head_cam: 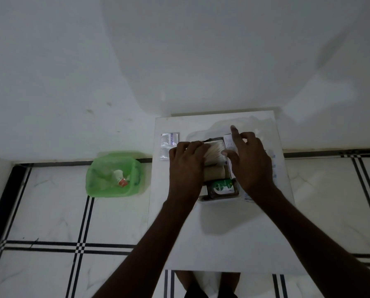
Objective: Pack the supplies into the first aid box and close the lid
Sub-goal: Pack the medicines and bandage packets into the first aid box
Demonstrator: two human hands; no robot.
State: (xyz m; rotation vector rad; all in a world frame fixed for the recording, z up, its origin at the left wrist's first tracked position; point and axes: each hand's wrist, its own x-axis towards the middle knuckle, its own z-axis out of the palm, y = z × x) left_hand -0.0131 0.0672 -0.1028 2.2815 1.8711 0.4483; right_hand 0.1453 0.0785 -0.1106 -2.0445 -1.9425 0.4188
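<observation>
The clear first aid box (219, 200) stands on a small white table (218, 233), its clear lid (250, 125) open toward the wall. Inside lie a brown bottle with a green label (221, 187), a tan bandage roll (214, 172) and a pack of cotton swabs (215, 152). My left hand (187, 163) presses on the left end of the swab pack. My right hand (251, 160) grips a white carton (230, 141) standing at the box's right side, index finger raised. A silver blister pack (169, 145) lies on the table left of the box.
A green plastic bin (114, 175) with scraps in it sits on the tiled floor left of the table. A flat printed sheet (273, 166) lies under my right hand's far side. A white wall rises just behind the table.
</observation>
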